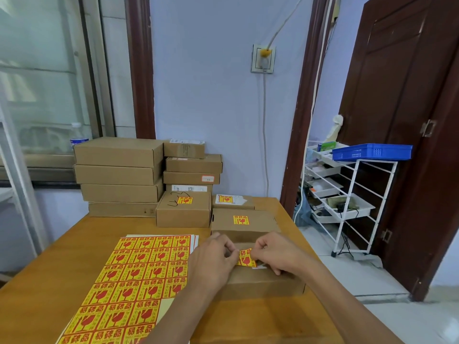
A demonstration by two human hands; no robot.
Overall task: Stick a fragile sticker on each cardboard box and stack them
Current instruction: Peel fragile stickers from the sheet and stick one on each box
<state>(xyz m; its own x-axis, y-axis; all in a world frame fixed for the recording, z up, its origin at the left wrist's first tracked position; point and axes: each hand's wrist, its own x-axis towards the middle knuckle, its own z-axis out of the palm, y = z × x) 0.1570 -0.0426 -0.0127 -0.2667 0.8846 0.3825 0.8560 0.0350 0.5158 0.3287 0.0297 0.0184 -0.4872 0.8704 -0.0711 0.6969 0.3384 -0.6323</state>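
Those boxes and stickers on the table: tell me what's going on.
A person is labelling cardboard boxes. Both hands, left hand and right hand, hold one fragile sticker over the nearest box. Three boxes behind it already carry stickers. The sticker sheet lies to the left; unlabelled boxes are stacked by the wall.

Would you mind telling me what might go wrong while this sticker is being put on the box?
1. The fragile sticker is pinched between the left hand and right hand and looks curled, so it may crease or stick to itself.
2. It is being held over the nearest box close to a white label, which it might partly cover or land on crooked.
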